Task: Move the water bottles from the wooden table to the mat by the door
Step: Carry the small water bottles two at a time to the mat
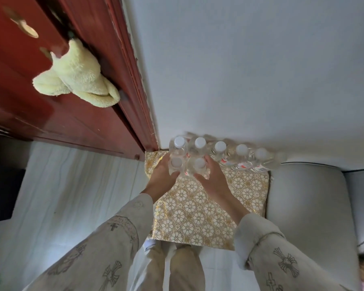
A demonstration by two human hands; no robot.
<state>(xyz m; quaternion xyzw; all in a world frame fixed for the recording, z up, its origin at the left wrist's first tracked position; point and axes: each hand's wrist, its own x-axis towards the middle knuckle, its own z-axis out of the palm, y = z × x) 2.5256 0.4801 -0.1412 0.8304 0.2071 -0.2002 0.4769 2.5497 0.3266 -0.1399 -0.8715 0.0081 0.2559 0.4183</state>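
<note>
1. Nearest the camera: patterned sleeves, then both hands reaching down over the mat (200, 208).
2. Left hand (162, 175) is wrapped around the left front bottle (176, 164), fingers curled on its side.
3. Right hand (213, 177) is wrapped around the right front bottle (199, 165), thumb on its near face. The two bottles touch each other between the hands.
4. Both bottles stand upright, long axis vertical, white caps up. Whether their bases already touch the mat cannot be told.
5. They sit at the mat's far left corner, just in front of the back row of bottles (229, 153), which runs along the mat's far edge against the wall (240, 70).
6. Key relation: each bottle lies directly under its own hand, at the palm's inner side; releasing probably means opening outward, left hand toward the door (29, 91), right hand toward the mat's right side.
7. Mat's near part is bare; the cushion (307, 206) lies just right of the mat.
</note>
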